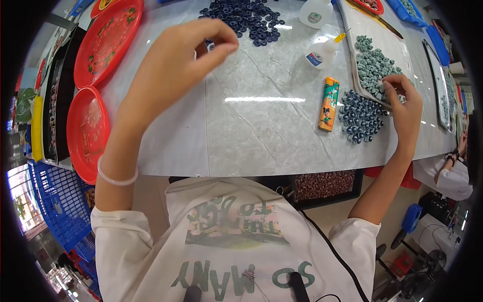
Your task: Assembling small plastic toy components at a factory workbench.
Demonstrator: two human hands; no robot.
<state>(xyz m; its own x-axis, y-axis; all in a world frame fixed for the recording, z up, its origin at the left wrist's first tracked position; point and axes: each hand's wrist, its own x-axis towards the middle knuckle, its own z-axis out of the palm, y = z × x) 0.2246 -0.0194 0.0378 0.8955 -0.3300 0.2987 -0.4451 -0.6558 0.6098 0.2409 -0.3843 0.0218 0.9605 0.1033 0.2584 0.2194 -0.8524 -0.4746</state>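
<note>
Hands at work over a pale, grey-veined table [261, 121], seen from above. The left hand [173, 65] is raised over the left part of the table, its thumb and forefinger curved toward each other with a narrow gap at the tips; whether anything small lies between them cannot be told. Beyond it, at the far middle, lies a loose heap of dark blue rings [244, 22]. The right hand [406, 98] is at the right, its thumb and forefinger bent close together at the near edge of the green stones [375, 65]; whether a stone is pinched there cannot be made out. These stones lie piled in the near part of a white-lined tray [370, 22] on the right side of the table. Just nearer than the tray is a cluster of shiny dark round beads [359, 121], and just left of the beads lies a slim orange and green case [329, 104]. Farther off stand two squeeze bottles, the nearer one a clear bottle with a yellow tip [322, 54]. Along the left edge are two red plates: a large patterned plate [113, 38] at the far side and a smaller plate [88, 133] nearer. Below the near edge, right of the middle, a black box [358, 183] holds reddish-brown pieces [324, 186].
</note>
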